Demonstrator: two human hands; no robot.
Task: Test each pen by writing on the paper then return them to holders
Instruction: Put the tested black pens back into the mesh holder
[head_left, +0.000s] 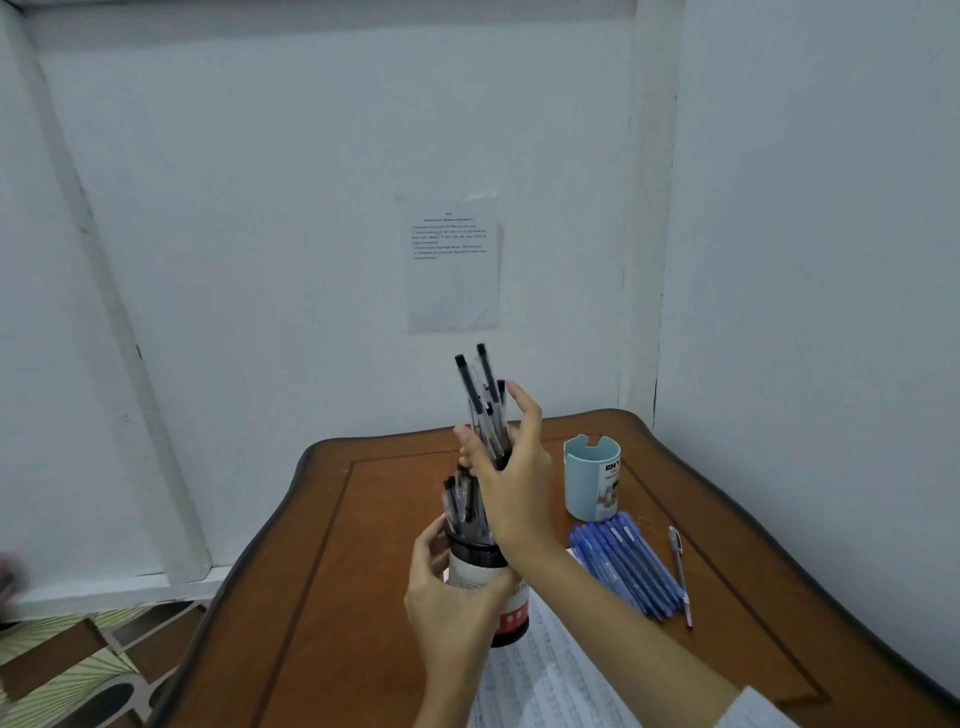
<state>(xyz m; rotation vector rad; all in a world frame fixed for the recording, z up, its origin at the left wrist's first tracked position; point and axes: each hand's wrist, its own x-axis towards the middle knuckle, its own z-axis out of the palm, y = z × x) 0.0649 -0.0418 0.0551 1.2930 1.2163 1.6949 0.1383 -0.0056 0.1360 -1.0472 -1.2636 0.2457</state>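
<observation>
On the desk (322, 571), the left grip (452, 592) curls round a black holder (480, 558) with pens (460, 506) standing in it. Just above its mouth the right grip (514, 483) clutches a bundle (475, 400) of black-capped pens, caps up. Blue pens (623, 566) lie beside a pale-blue holder (587, 483), whose inside is hidden.

blue holder (584, 488): "DI…" partly | wall sheet (453, 291): print illegible

Clear plastic pens (480, 410), black-capped, are gripped above a black mesh holder (511, 618) (paper-labelled); below the grip a faintly glossy wooden table (363, 571) is seen, and right of it a matt plastic cup (592, 478).
</observation>
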